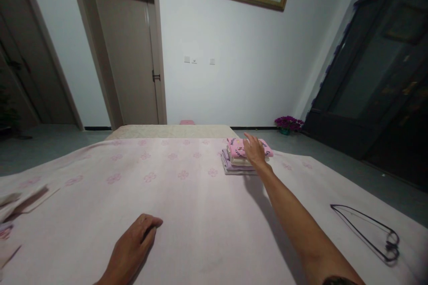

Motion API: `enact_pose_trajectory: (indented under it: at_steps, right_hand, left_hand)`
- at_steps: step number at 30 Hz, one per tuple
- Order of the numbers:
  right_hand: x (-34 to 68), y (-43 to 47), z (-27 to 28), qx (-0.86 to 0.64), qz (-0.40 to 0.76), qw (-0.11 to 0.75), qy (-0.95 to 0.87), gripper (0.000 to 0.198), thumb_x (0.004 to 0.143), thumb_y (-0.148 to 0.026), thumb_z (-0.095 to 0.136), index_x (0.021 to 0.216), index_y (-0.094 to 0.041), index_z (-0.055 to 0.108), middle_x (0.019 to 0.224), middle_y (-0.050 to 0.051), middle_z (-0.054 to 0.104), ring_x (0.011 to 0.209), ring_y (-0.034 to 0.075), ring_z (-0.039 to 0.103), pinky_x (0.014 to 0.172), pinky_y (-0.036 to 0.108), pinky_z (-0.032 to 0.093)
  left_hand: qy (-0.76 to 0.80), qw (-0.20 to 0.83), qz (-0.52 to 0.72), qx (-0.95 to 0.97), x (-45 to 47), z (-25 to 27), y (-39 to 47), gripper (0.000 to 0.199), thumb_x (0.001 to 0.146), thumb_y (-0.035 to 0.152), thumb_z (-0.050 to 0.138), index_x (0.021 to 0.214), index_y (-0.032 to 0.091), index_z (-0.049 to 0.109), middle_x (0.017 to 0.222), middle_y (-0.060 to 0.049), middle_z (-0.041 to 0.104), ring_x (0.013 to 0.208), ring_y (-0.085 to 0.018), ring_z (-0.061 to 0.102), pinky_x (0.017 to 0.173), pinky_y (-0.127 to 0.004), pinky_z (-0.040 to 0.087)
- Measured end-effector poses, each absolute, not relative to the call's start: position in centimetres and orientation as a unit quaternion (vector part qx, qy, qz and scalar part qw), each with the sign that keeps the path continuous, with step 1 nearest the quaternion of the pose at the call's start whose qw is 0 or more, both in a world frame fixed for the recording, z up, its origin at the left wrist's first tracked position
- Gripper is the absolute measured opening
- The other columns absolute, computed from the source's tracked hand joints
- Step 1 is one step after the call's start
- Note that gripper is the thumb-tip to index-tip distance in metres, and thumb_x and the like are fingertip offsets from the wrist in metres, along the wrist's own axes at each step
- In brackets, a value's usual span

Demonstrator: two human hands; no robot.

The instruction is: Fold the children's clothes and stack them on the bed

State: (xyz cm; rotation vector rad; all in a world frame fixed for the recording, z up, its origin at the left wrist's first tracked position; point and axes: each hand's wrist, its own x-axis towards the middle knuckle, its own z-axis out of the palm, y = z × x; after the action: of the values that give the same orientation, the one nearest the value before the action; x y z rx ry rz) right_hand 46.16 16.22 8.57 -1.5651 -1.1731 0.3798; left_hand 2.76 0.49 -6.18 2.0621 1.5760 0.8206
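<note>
My right hand [255,150] reaches out and rests on top of a stack of folded clothes, its fingers apart and lying over the topmost piece. That top piece is a pink folded garment [236,146] with dark lettering. Beneath it are cream and lilac folded pieces [230,165]. My left hand [135,242] lies low on the pink flowered bed sheet [197,213], its fingers curled in and nothing showing in them. Its palm side is hidden.
A dark wire hanger [364,231] lies on the sheet at the right. Loose pale cloths [25,202] lie at the left edge. Beyond the bed stand a closed door [125,53], a white wall [240,80] and purple flowers [289,123].
</note>
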Motion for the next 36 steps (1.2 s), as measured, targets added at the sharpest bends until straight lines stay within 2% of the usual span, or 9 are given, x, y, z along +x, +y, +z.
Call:
enact_pose_trajectory:
  at_steps: [2, 4, 7, 11, 16, 21, 25, 30, 36]
  right_hand:
    - [47.2, 17.4, 8.4, -0.737, 0.029, 0.366, -0.568, 0.053, 0.095, -0.043, 0.043, 0.146, -0.029, 0.049, 0.161, 0.005, 0.034, 0.151, 0.03, 0.017, 0.12, 0.056, 0.016]
    - [47.7, 18.3, 7.2, -0.778, -0.05, 0.188, -0.598, 0.056, 0.1, -0.05, 0.032, 0.152, -0.033, 0.039, 0.164, 0.004, 0.028, 0.152, 0.033, 0.013, 0.117, 0.063, 0.011]
    - [48.0, 19.2, 4.8, -0.79, -0.061, 0.104, -0.602, 0.056, 0.101, -0.053, 0.025, 0.154, -0.038, 0.035, 0.164, 0.003, 0.029, 0.151, 0.034, 0.016, 0.116, 0.066, 0.009]
    - [48.6, 19.8, 3.6, -0.787, -0.064, 0.093, -0.606, 0.056, 0.101, -0.053, 0.025, 0.155, -0.038, 0.033, 0.165, 0.004, 0.027, 0.15, 0.034, 0.017, 0.116, 0.066, 0.01]
    - [48.0, 18.5, 5.1, -0.767, -0.081, 0.134, -0.622, 0.052, 0.102, -0.047, 0.03, 0.149, -0.029, 0.046, 0.159, 0.01, 0.039, 0.146, 0.033, 0.028, 0.115, 0.064, 0.017]
    - [42.3, 13.1, 2.5, -0.673, -0.15, 0.218, -0.691, 0.046, 0.103, -0.031, 0.03, 0.144, -0.023, 0.051, 0.156, 0.008, 0.043, 0.147, 0.019, 0.03, 0.122, 0.043, 0.019]
    - [36.9, 7.3, -2.8, -0.547, -0.041, 0.234, -0.803, 0.044, 0.101, -0.032, 0.038, 0.14, -0.02, 0.056, 0.153, 0.011, 0.048, 0.141, 0.022, 0.042, 0.119, 0.042, 0.032]
    - [33.2, 2.7, -5.6, -0.582, 0.065, 0.164, -0.794, 0.053, 0.101, -0.04, 0.039, 0.149, -0.018, 0.047, 0.158, 0.013, 0.039, 0.149, 0.028, 0.03, 0.122, 0.05, 0.022]
    - [32.4, 1.8, -4.5, -0.593, 0.063, 0.149, -0.789, 0.051, 0.101, -0.039, 0.038, 0.148, -0.021, 0.048, 0.16, 0.01, 0.038, 0.15, 0.026, 0.026, 0.124, 0.049, 0.015]
  left_hand:
    - [0.566, 0.209, 0.292, 0.742, 2.7, -6.4, 0.5, 0.026, 0.093, 0.036, 0.045, 0.101, 0.03, 0.069, 0.108, -0.001, 0.069, 0.102, -0.02, 0.067, 0.089, -0.033, 0.053]
    - [0.565, 0.211, 0.291, 0.743, 2.6, -6.6, 0.6, 0.026, 0.094, 0.036, 0.044, 0.102, 0.03, 0.068, 0.108, -0.001, 0.069, 0.103, -0.02, 0.066, 0.09, -0.033, 0.053]
    - [0.566, 0.212, 0.292, 0.741, 2.6, -6.7, 0.6, 0.026, 0.094, 0.035, 0.043, 0.101, 0.029, 0.068, 0.108, -0.001, 0.069, 0.103, -0.02, 0.066, 0.09, -0.033, 0.052]
    - [0.568, 0.207, 0.297, 0.739, 2.7, -6.6, 0.6, 0.025, 0.093, 0.033, 0.045, 0.1, 0.029, 0.069, 0.106, -0.001, 0.069, 0.1, -0.02, 0.067, 0.088, -0.032, 0.052]
    - [0.571, 0.21, 0.302, 0.734, 2.8, -6.3, 0.6, 0.025, 0.092, 0.031, 0.045, 0.098, 0.029, 0.069, 0.104, 0.0, 0.07, 0.1, -0.019, 0.067, 0.089, -0.032, 0.051]
    - [0.568, 0.218, 0.301, 0.735, 2.8, -6.1, 0.6, 0.025, 0.092, 0.031, 0.045, 0.097, 0.029, 0.069, 0.104, 0.0, 0.07, 0.099, -0.019, 0.066, 0.089, -0.032, 0.05]
    - [0.564, 0.223, 0.306, 0.734, 2.8, -5.8, 0.6, 0.027, 0.092, 0.033, 0.044, 0.098, 0.027, 0.069, 0.105, -0.001, 0.07, 0.101, -0.02, 0.066, 0.09, -0.033, 0.05]
    - [0.558, 0.237, 0.324, 0.726, 2.5, -6.1, 0.6, 0.026, 0.091, 0.034, 0.046, 0.101, 0.026, 0.069, 0.108, -0.003, 0.071, 0.104, -0.022, 0.067, 0.093, -0.036, 0.051]
    - [0.543, 0.251, 0.358, 0.717, 1.8, -6.2, 0.8, 0.03, 0.092, 0.037, 0.047, 0.108, 0.025, 0.069, 0.113, -0.005, 0.072, 0.108, -0.023, 0.067, 0.098, -0.038, 0.051]
